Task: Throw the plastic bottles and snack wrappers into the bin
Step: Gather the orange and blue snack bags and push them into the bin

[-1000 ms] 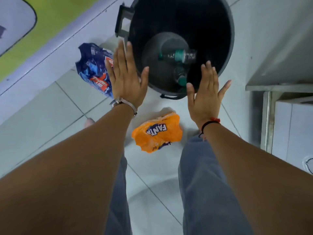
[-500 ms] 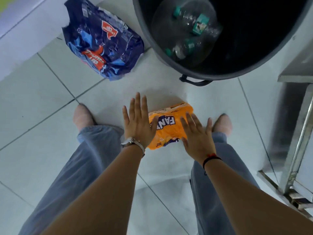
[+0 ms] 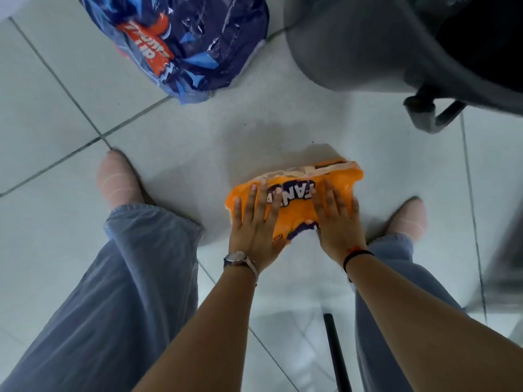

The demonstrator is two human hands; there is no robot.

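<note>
An orange Fanta wrapper [image 3: 300,213] lies on the white tiled floor between my feet. My left hand [image 3: 254,230] lies flat on its left half and my right hand [image 3: 338,224] on its right half, fingers stretched and apart, both touching it. A crumpled dark blue snack wrapper [image 3: 192,43] lies on the floor at the top left. The grey bin [image 3: 368,52] stands at the top right, its dark inside cut off by the frame edge. No bottles are visible now.
The bin's side handle [image 3: 433,114] juts out just beyond the orange wrapper. My feet [image 3: 117,179] [image 3: 407,219] flank the wrapper. A black rod [image 3: 336,352] lies low between my legs. A blurred metal frame [image 3: 503,264] stands at the right edge.
I have bent lower and both hands have come down from in front of the bin onto the orange wrapper. The bin's inside with the bottles has slid out of view.
</note>
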